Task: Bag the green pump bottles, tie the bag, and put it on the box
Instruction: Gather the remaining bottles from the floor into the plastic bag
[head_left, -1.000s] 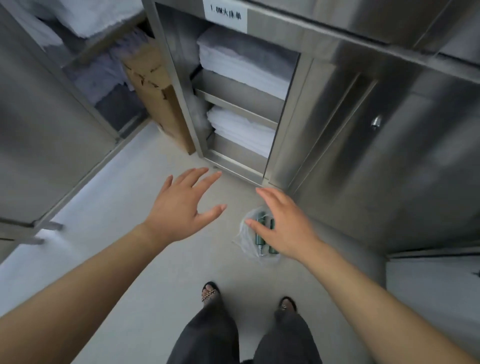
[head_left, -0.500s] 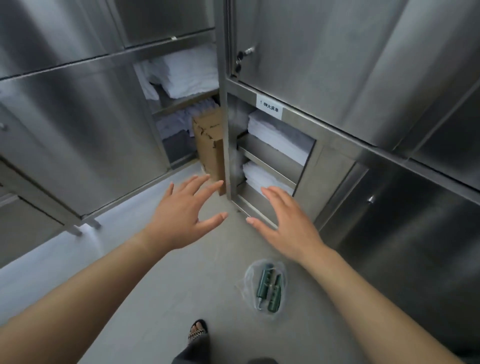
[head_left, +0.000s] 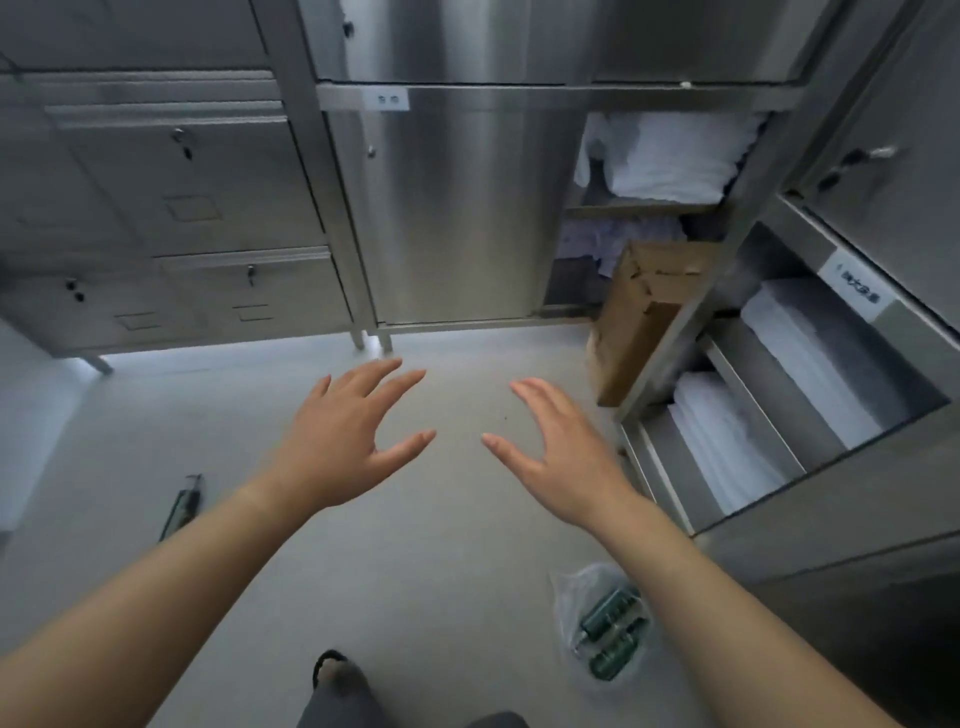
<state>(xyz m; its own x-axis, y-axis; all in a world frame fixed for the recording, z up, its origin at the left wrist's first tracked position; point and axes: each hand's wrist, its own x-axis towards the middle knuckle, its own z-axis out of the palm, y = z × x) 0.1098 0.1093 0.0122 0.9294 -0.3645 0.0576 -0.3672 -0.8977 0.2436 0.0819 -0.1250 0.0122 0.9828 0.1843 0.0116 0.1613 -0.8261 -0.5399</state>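
Note:
A clear plastic bag (head_left: 571, 597) lies on the grey floor at the lower right, with two green pump bottles (head_left: 613, 631) inside it. Another green pump bottle (head_left: 183, 506) lies loose on the floor at the left, partly behind my left forearm. A brown cardboard box (head_left: 641, 317) stands against the cabinet frame at the right. My left hand (head_left: 340, 439) and my right hand (head_left: 558, 454) are held out over the floor with fingers spread, palms facing each other, holding nothing.
Stainless steel cabinets (head_left: 457, 208) line the back and right. Open shelves at the right hold folded white linen (head_left: 810, 358). More white linen (head_left: 670, 161) sits on a shelf behind the box. My foot (head_left: 332, 670) shows at the bottom edge.
The view has swung left and up. The bag with bottles now lies under my right forearm, and a loose bottle has come into view at the left. Both hands stay spread and empty.

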